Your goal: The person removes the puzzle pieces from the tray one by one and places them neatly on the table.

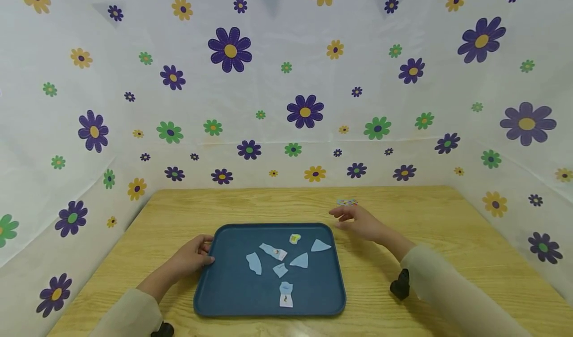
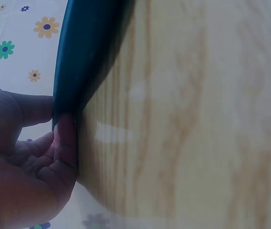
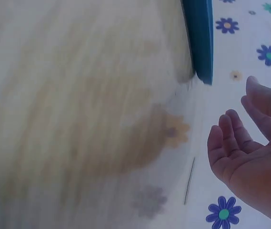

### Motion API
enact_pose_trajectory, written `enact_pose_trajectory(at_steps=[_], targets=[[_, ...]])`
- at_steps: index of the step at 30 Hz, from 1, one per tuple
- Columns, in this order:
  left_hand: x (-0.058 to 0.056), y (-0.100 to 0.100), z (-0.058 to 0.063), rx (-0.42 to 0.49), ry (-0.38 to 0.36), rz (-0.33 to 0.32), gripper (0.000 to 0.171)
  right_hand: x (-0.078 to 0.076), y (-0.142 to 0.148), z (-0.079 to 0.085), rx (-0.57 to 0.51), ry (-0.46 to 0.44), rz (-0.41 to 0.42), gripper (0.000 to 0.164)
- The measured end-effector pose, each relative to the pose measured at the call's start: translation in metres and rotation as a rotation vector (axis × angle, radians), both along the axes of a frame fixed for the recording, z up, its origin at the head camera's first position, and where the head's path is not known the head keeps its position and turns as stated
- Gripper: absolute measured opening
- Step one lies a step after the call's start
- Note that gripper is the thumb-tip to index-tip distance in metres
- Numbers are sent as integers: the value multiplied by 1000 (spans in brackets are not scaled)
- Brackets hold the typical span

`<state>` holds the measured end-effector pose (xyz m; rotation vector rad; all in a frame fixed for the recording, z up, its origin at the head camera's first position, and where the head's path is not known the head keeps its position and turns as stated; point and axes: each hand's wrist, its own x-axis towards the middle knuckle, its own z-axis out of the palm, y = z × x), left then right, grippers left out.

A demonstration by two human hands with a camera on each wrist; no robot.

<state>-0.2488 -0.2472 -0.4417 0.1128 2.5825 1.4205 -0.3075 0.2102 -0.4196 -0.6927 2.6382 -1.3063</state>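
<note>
Blue tray (image 1: 233,294) between the two hands, flat-looking on the wooden table (image 1: 407,205). Left hand (image 1: 190,257) at its left side, pinching the rim: thumb to one face, fingertips to the other, as the left wrist view shows. Right hand (image 1: 358,222) holds nothing; fingers loosely bent and spread apart, just off the tray's far right corner, not touching. Right wrist view agrees: a gap between fingertips and rim.

Key relation, my reading: tray runs off rightward from the left hand, its long axis apparently lying across, one hand towards the other. From the right hand it lies left and nearer the body. Left is the closer hand, being in contact; right needs only a short shift leftward and back to meet the rim.

On the tray, seven paper scraps, well inside the rim. Nearest the left hand, rightward: a curved blue scrap (image 1: 253,264). Nearest the right hand, left and bodyward: a pale triangle (image 1: 320,246). Left of that, a yellow-marked scrap (image 1: 295,238). Others lie spread between, one close to the near edge.

Just past the right hand, away from the body: a small bright patch (image 1: 347,202) on the table, too small to make out. Flowered sheet (image 1: 268,93) beyond both hands.
</note>
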Motion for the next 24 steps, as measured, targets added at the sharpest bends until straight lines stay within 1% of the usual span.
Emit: enact_pose_trajectory(at_steps=[5, 11, 16, 18, 24], targets=[[-1, 0, 0, -16, 7, 3, 54, 10, -8, -3, -32, -46, 15, 37], [-2, 0, 0, -22, 14, -4, 54, 16, -17, -7, -14, -78, 12, 38], [0, 0, 2, -4, 5, -8, 55, 19, -22, -9, -15, -66, 26, 40], [1, 0, 2, -4, 7, -20, 55, 19, -24, -10, -9, -52, 37, 40], [0, 0, 2, -3, 1, -15, 54, 19, -29, -12, 19, -26, 68, 39]])
